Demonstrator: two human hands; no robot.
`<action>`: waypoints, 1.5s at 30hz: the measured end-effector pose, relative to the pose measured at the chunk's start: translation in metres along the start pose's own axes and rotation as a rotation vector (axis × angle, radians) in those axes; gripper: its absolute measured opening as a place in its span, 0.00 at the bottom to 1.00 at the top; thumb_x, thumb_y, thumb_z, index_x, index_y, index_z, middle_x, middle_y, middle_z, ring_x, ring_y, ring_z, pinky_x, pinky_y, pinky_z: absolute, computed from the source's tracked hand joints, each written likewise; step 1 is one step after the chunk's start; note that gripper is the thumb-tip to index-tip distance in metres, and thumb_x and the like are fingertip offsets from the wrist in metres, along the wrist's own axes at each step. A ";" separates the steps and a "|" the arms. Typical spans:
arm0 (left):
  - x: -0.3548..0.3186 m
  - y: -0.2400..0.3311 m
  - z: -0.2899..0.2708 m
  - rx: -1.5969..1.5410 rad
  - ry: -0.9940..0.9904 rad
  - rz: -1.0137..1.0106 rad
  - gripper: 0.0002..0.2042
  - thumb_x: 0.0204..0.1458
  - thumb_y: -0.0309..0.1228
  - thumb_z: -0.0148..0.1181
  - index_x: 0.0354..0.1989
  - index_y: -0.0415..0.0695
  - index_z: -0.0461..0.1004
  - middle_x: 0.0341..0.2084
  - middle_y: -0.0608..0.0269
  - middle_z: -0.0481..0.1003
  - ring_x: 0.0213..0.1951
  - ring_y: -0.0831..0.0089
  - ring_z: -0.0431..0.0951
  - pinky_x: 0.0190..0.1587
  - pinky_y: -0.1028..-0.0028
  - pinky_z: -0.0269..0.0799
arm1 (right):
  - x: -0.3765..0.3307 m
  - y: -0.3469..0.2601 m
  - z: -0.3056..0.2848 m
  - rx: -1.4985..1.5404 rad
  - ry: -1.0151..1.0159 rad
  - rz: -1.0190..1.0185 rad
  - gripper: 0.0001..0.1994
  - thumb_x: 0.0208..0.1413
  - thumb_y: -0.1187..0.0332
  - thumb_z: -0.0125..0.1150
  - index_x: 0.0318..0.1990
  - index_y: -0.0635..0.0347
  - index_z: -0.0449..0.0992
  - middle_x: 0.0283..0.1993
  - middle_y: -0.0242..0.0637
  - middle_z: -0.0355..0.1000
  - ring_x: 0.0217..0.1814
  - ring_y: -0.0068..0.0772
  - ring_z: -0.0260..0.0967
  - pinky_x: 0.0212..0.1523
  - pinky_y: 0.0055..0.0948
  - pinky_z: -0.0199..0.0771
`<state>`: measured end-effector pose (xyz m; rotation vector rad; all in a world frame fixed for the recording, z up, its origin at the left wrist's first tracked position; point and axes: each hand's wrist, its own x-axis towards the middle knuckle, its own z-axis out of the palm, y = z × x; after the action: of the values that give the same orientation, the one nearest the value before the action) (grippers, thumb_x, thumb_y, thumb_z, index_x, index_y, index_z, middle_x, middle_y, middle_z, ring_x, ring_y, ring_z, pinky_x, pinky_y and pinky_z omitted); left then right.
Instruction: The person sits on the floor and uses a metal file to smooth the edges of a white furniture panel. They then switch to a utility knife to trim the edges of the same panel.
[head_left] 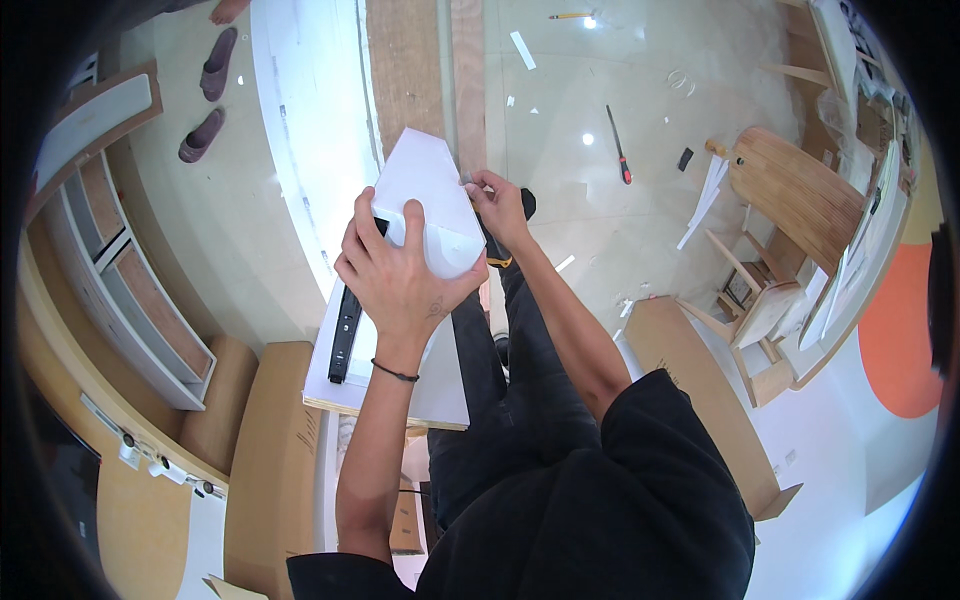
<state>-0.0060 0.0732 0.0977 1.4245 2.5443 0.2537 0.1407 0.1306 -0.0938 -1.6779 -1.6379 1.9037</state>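
My left hand (390, 265) is spread over a white angular panel piece (425, 178), fingers on its face and thumb round the lower right edge, gripping it. My right hand (498, 205) is closed in a pinch at the panel's right edge; whatever lies between its fingertips is too small to make out. Beneath the left hand, a long black rail (345, 335) lies on a white board (318, 375). A small yellow and black object (500, 262) shows partly below my right wrist.
Long wooden boards (405, 70) and a white panel (310, 90) stretch ahead. On the tiled floor lie a red-handled file or screwdriver (625, 170), a pencil (570, 15), scraps and slippers (203, 135). A wooden chair (800, 190) stands right; cardboard boxes (270, 440) flank me.
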 end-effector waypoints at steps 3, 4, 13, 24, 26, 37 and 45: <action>0.000 0.000 -0.001 -0.004 -0.003 -0.001 0.35 0.29 0.56 0.70 0.46 0.49 0.73 0.59 0.46 0.61 0.51 0.48 0.64 0.46 0.56 0.59 | -0.003 -0.003 -0.002 0.047 0.009 -0.006 0.07 0.59 0.73 0.60 0.42 0.66 0.78 0.27 0.34 0.73 0.27 0.20 0.66 0.30 0.25 0.68; 0.000 0.000 -0.001 -0.006 -0.001 -0.001 0.35 0.29 0.56 0.70 0.46 0.49 0.73 0.59 0.46 0.61 0.51 0.48 0.64 0.46 0.56 0.59 | -0.004 -0.004 -0.002 0.072 0.020 0.009 0.07 0.58 0.72 0.60 0.41 0.65 0.78 0.23 0.35 0.72 0.23 0.22 0.64 0.28 0.27 0.66; 0.000 0.000 -0.002 -0.021 0.007 -0.003 0.34 0.30 0.56 0.70 0.45 0.48 0.74 0.58 0.45 0.62 0.51 0.48 0.65 0.47 0.57 0.59 | -0.016 -0.025 -0.010 0.026 0.002 -0.071 0.08 0.58 0.72 0.60 0.42 0.66 0.78 0.24 0.37 0.73 0.24 0.23 0.64 0.28 0.27 0.66; 0.000 0.000 -0.004 -0.019 0.004 -0.002 0.34 0.31 0.57 0.68 0.45 0.47 0.74 0.58 0.46 0.62 0.52 0.50 0.65 0.48 0.58 0.58 | -0.030 -0.054 -0.023 -0.043 -0.078 -0.015 0.08 0.61 0.73 0.59 0.44 0.67 0.77 0.31 0.33 0.75 0.30 0.18 0.68 0.32 0.23 0.69; 0.000 0.000 -0.004 -0.016 0.004 -0.004 0.34 0.31 0.57 0.68 0.45 0.48 0.74 0.58 0.46 0.62 0.52 0.50 0.65 0.48 0.58 0.58 | -0.033 -0.058 -0.025 -0.070 -0.098 0.014 0.08 0.62 0.73 0.59 0.45 0.67 0.77 0.34 0.31 0.76 0.34 0.17 0.70 0.35 0.22 0.72; 0.000 0.001 -0.006 -0.036 0.009 -0.013 0.34 0.31 0.58 0.68 0.46 0.48 0.73 0.59 0.47 0.63 0.52 0.50 0.65 0.48 0.57 0.58 | -0.047 -0.082 -0.034 -0.124 -0.107 0.019 0.08 0.62 0.74 0.58 0.45 0.68 0.76 0.36 0.32 0.77 0.36 0.19 0.71 0.37 0.24 0.73; -0.001 0.001 -0.007 -0.017 0.023 0.002 0.33 0.29 0.56 0.68 0.44 0.48 0.73 0.58 0.46 0.62 0.52 0.50 0.65 0.46 0.60 0.59 | -0.060 -0.098 -0.041 -0.065 -0.143 0.029 0.07 0.63 0.74 0.57 0.44 0.68 0.76 0.35 0.33 0.77 0.36 0.19 0.71 0.38 0.23 0.72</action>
<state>-0.0065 0.0725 0.1046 1.4262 2.5530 0.2931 0.1436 0.1552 0.0253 -1.6318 -1.7529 2.0491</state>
